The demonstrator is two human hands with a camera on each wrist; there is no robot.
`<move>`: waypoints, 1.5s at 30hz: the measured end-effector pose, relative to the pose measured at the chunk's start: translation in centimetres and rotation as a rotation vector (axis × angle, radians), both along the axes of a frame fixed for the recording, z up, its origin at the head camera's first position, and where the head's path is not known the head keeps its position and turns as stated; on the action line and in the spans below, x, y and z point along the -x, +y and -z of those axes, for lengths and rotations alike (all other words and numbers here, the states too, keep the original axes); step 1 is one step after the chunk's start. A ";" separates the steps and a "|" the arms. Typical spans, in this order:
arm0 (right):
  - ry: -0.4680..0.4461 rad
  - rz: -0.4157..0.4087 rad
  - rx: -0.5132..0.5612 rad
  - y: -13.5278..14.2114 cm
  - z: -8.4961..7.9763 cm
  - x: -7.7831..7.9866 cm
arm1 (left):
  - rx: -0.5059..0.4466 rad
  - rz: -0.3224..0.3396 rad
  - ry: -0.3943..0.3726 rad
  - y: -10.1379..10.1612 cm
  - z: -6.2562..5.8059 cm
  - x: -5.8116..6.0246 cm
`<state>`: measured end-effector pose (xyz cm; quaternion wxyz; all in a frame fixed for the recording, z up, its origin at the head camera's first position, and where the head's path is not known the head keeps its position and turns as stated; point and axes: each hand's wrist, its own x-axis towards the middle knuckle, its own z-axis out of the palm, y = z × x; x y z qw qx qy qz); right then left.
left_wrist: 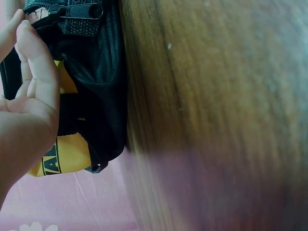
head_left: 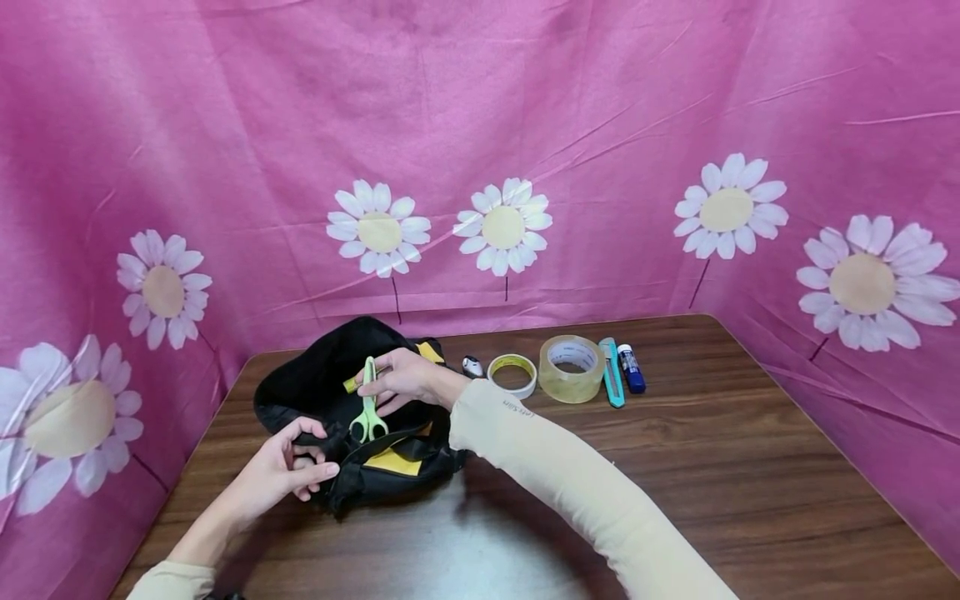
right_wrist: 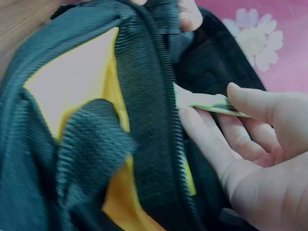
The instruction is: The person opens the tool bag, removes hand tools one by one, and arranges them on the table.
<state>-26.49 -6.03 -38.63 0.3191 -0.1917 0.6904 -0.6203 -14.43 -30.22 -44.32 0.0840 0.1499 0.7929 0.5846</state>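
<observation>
I see the right hand (head_left: 408,377) pinching green scissors (head_left: 369,407) at the open black bag (head_left: 318,371), the left hand (head_left: 281,468) gripping its near-left rim; a clear tape roll (head_left: 570,388) sits right.

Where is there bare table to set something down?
Most room: the table right of the glue stick, between right sleeve and pink cloth. A smaller patch lies in front of the bag, between left forearm and right sleeve. Crowded: the row from white roll to glue stick, and the bag, with left hand, right hand, scissors.
</observation>
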 end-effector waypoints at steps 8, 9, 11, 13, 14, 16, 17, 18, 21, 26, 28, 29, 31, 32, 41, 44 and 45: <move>0.020 -0.049 -0.019 0.9 -2.3 -0.2 | -0.001 0.015 -0.002 0.0 0.1 0.0; 0.028 -0.054 -0.023 1.0 -2.6 -0.2 | -0.002 0.014 -0.001 0.0 0.1 0.0; 0.046 -0.060 -0.030 1.2 -3.2 -0.3 | -0.003 0.012 0.001 0.0 0.0 0.0; 0.067 -0.069 -0.035 1.4 -3.7 -0.3 | -0.001 0.007 0.001 0.0 -0.1 -0.1; 0.074 -0.073 -0.034 1.6 -4.0 -0.3 | 0.000 0.006 0.001 0.0 -0.1 -0.1; 0.083 -0.080 -0.028 1.8 -4.5 -0.3 | -0.002 0.003 -0.002 0.0 -0.2 -0.1; 0.087 -0.084 -0.027 2.0 -4.7 -0.3 | -0.001 0.002 -0.002 0.0 -0.2 -0.1; 0.090 -0.089 -0.025 2.1 -4.9 -0.3 | -0.001 0.003 -0.003 -0.1 -0.2 -0.1; 0.094 -0.096 -0.025 2.6 -5.4 -0.4 | -0.005 0.003 -0.005 -0.1 -0.2 0.0; 0.104 -0.105 -0.031 3.3 -5.9 -0.4 | -0.007 0.007 -0.003 -0.1 -0.1 0.0; 0.113 -0.115 -0.034 3.7 -6.1 -0.3 | -0.010 0.007 -0.002 -0.1 -0.2 0.0; 0.118 -0.120 -0.036 3.9 -6.3 -0.3 | -0.013 0.007 -0.003 -0.1 -0.2 0.0; 0.122 -0.127 -0.039 4.3 -6.6 -0.2 | -0.016 0.004 -0.004 -0.1 -0.2 0.0; 0.122 -0.130 -0.039 4.5 -6.8 -0.1 | -0.016 0.004 -0.003 -0.1 -0.2 0.0; 0.169 -0.156 -0.028 8.0 -8.5 -0.2 | -0.003 0.006 -0.016 -0.1 -0.2 0.0; 0.195 -0.156 -0.036 10.0 -9.0 -0.2 | 0.001 0.010 -0.017 -0.1 -0.3 0.0; 0.203 -0.152 -0.044 10.7 -9.1 -0.2 | 0.005 0.012 -0.014 0.0 -0.3 0.0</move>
